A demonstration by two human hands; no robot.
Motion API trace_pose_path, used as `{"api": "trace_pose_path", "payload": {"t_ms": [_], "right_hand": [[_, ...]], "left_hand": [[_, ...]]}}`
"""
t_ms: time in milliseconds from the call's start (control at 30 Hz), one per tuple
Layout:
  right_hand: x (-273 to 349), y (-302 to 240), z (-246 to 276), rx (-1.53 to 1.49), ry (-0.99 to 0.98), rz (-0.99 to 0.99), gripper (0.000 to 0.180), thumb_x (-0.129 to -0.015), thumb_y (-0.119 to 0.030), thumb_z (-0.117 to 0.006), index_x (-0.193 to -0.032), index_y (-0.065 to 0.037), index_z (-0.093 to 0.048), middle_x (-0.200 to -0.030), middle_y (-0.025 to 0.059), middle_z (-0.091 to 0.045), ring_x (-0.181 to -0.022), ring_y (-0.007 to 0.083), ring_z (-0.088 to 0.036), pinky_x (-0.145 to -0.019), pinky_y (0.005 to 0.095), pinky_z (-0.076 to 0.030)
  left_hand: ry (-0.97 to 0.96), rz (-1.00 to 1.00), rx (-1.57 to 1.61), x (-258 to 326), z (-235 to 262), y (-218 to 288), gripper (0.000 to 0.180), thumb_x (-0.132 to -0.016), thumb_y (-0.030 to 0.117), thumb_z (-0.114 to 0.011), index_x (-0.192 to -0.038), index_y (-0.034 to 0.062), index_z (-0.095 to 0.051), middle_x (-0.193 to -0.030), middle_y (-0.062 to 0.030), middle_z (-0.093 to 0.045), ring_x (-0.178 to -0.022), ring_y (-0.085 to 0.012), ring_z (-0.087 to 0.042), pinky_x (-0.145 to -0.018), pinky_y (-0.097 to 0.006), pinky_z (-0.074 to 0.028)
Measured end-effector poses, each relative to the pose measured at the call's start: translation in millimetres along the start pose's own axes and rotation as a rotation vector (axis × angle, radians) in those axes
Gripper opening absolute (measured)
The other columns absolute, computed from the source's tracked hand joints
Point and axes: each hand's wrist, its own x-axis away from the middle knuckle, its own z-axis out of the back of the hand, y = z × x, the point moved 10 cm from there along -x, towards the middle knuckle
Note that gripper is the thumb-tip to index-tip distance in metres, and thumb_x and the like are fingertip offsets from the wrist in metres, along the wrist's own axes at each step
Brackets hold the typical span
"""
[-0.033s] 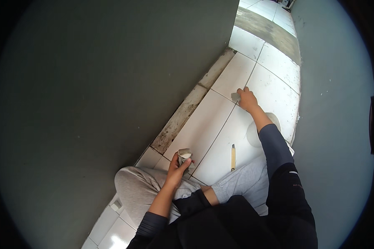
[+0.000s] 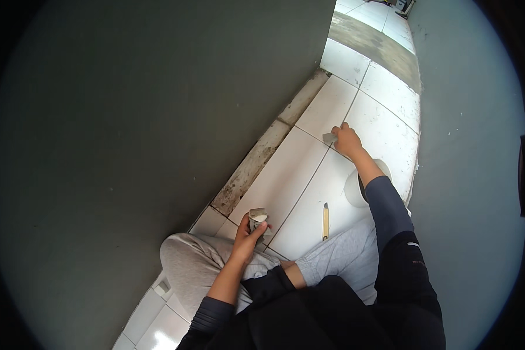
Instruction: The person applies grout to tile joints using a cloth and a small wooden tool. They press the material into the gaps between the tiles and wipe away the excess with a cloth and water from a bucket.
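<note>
My left hand (image 2: pixel 246 238) is closed round a small greyish, crumpled-looking bundle (image 2: pixel 258 213) with a pale, whitish inside, held just above my folded leg. What the bundle is made of is too small to tell. Farther off, my right arm reaches out over the white floor tiles (image 2: pixel 289 166). A small flat grey-green piece (image 2: pixel 328 139) is pinched in the fingers of my right hand (image 2: pixel 347 142), close to a tile joint. Between the hands and nearer to me lies a box cutter (image 2: pixel 325 223) with a yellowish handle, its tip pointing away.
A white round container (image 2: pixel 353 189) stands partly hidden beneath my right forearm. Dark grey walls (image 2: pixel 175 105) close in the narrow passage on the left, and a grey wall (image 2: pixel 466 134) on the right. Along the left wall runs a rough, stained strip (image 2: pixel 255 154) without tiles.
</note>
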Motion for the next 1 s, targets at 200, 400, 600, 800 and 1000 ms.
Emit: {"api": "trace_pose_path", "payload": {"t_ms": [200, 400, 600, 800, 1000], "right_hand": [[39.9, 5.7, 75.7, -0.211, -0.051, 0.114, 0.025, -0.073, -0.008, -0.052, -0.096, -0.008, -0.062, -0.086, 0.0129, -0.058, -0.080, 0.0241, -0.059, -0.073, 0.0327, -0.047], [105.5, 67.6, 90.3, -1.101, -0.007, -0.206, 0.028, -0.081, -0.009, -0.039, -0.097, -0.004, -0.061, -0.082, 0.0071, -0.062, -0.074, 0.0126, -0.057, -0.070, 0.0258, -0.045], [162.4, 154.9, 33.7, -1.342, 0.372, -0.450, 0.023, -0.087, -0.014, -0.041, -0.091, -0.004, -0.061, -0.080, 0.0043, -0.061, -0.074, 0.0115, -0.054, -0.070, 0.0259, -0.043], [154.7, 126.8, 39.1, -0.623, 0.222, -0.448, 0.032, -0.074, -0.037, -0.066, -0.088, -0.009, -0.061, -0.083, 0.0144, -0.061, -0.089, 0.0307, -0.052, -0.079, 0.0352, -0.041], [145.1, 104.9, 13.0, -0.388, 0.100, -0.337, 0.033, -0.058, -0.012, -0.076, -0.088, -0.010, -0.062, -0.105, 0.0193, -0.050, -0.096, 0.0357, -0.050, -0.089, 0.0403, -0.038]], "left_hand": [[-0.003, -0.028, 0.017, -0.5, -9.2, 7.2, 0.032, -0.083, 0.014, -0.063, -0.109, 0.0028, -0.048, -0.095, -0.0059, -0.059, -0.084, -0.0149, -0.059, -0.077, -0.027, -0.045], [-0.045, -0.034, 0.008, 3.1, -11.8, 9.0, 0.032, -0.083, 0.014, -0.063, -0.109, 0.0026, -0.049, -0.097, -0.0063, -0.059, -0.085, -0.0151, -0.058, -0.078, -0.028, -0.045], [-0.114, -0.003, -0.088, 10.0, -26.4, 2.3, 0.030, -0.083, 0.013, -0.061, -0.108, 0.0024, -0.050, -0.099, -0.0064, -0.060, -0.087, -0.0152, -0.058, -0.080, -0.028, -0.044], [-0.107, 0.015, -0.170, 17.8, -37.2, 3.9, 0.031, -0.084, 0.011, -0.059, -0.112, 0.0041, -0.048, -0.104, -0.0071, -0.059, -0.088, -0.0158, -0.058, -0.081, -0.029, -0.044], [-0.167, 0.106, -0.068, 19.9, -85.3, -23.9, 0.040, -0.083, 0.018, -0.060, -0.117, 0.0056, -0.045, -0.110, -0.0109, -0.056, -0.091, -0.0194, -0.058, -0.079, -0.032, -0.046]]}}
